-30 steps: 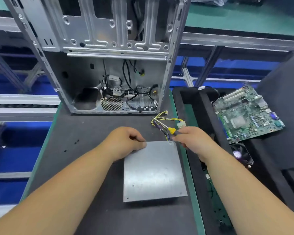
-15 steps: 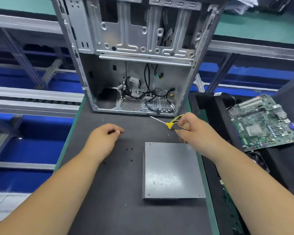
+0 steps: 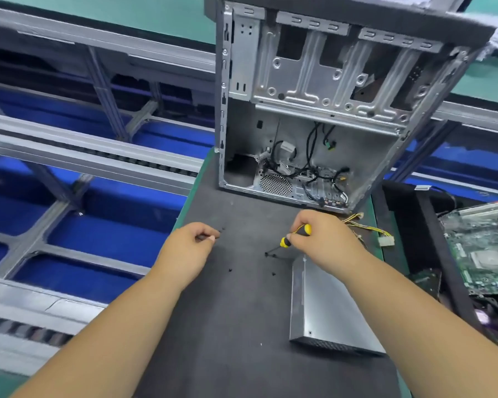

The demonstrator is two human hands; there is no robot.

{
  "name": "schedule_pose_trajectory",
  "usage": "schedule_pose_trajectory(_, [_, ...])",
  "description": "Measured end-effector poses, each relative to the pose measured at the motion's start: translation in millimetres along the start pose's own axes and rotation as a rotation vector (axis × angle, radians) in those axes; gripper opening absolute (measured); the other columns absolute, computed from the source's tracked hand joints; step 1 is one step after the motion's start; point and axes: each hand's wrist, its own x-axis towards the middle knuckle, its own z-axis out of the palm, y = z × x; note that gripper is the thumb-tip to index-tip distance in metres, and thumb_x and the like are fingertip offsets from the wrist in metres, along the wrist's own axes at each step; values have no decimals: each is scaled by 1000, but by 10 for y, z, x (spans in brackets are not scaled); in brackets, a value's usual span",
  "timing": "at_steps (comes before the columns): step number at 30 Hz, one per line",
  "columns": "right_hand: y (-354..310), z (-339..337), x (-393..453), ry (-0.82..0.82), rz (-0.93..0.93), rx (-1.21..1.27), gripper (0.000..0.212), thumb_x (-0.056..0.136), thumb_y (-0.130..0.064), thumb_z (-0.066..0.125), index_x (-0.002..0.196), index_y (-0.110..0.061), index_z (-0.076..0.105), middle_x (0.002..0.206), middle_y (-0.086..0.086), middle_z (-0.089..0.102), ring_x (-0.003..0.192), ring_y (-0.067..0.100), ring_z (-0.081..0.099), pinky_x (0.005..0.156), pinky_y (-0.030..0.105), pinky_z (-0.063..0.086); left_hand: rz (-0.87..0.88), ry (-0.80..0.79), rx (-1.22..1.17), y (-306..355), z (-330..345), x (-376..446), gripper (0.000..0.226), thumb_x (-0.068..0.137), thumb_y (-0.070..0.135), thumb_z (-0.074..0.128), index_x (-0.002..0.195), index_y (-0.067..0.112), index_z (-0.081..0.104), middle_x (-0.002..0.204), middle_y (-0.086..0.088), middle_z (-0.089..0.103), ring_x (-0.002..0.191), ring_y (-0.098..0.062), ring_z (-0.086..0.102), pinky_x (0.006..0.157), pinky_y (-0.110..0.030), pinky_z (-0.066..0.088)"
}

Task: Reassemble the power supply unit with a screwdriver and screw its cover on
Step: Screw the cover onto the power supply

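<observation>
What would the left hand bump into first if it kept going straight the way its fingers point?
Probably the small black screws lying on the mat just beyond the left hand; depth is hard to judge.

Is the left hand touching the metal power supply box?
Apart. The head view shows bare dark mat between the left hand and the power supply box.

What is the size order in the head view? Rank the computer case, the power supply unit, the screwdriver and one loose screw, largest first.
1. Computer case, largest by far.
2. Power supply unit, though it lies nearer the camera.
3. Screwdriver, partly hidden in the right hand.
4. Loose screw, a tiny dark speck on the mat.
</observation>
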Motion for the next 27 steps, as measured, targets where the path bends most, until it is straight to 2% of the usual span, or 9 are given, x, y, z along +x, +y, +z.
schedule_pose_trajectory(4, [-37,19,20,7,7,-10,11,79,-35,68,76,-30,59,71,-7,60,61,12,54,52,27,34,-31,12,8,-68,-26,48,17,92,26,57,89,39,69,87,17,64,80,-4,59,61,-23,43])
schedule_pose_trajectory(7, [-35,-63,15,69,29,94,9,77,-33,69,75,-29,62,72,-6,66,62,15,59,52,28,42,-46,-20,-35,-70,53,86,18,93,24,56,89,36,69,86,13,67,81,-7,62,66,-27,48])
schedule_pose_trajectory(9, [-34,-171,-2,105,44,243,6,78,-29,70,74,-28,65,66,-4,68,61,12,63,49,24,43,-64,-92,-173,-11,172,103,19,95,16,53,91,28,68,88,5,70,82,-14,65,74,-28,51])
schedule_pose_trajectory(11, [-19,-296,-24,141,64,369,6,80,-28,70,74,-27,67,61,-3,68,55,7,60,48,22,37,-88,-150,-307,103,304,125,19,99,11,49,93,17,66,89,-2,70,80,-16,64,72,-25,50])
schedule_pose_trajectory(13, [7,-425,-40,180,79,459,7,80,-29,69,75,-24,68,60,-1,68,52,9,52,53,25,36,-153,-199,-441,248,407,152,19,101,12,46,95,14,64,90,-6,68,79,-16,63,69,-22,51])
schedule_pose_trajectory(17, [45,-634,-107,205,74,568,10,78,-32,66,75,-23,69,62,4,68,57,20,45,58,34,37,-308,-368,-791,518,532,148,18,101,19,49,100,11,65,89,-7,72,81,-16,69,68,-24,55])
schedule_pose_trajectory(20, [89,-722,-158,221,58,601,11,80,-30,66,75,-20,69,61,3,67,56,16,47,58,32,37,-354,-470,-1019,672,597,111,18,99,19,52,102,8,65,85,-6,75,77,-14,72,65,-24,57])
schedule_pose_trajectory(24, [152,-773,-217,230,62,622,12,79,-32,66,74,-21,68,60,3,66,47,5,45,55,28,36,-336,-469,-1103,792,664,74,10,95,15,58,96,9,65,80,-4,74,67,-11,71,58,-21,56])
schedule_pose_trajectory(27, [199,-797,-268,233,62,640,13,78,-32,66,75,-20,68,61,3,67,47,2,45,56,29,36,-316,-475,-1095,847,710,52,7,93,13,60,92,11,67,77,-2,73,65,-9,69,56,-20,55])
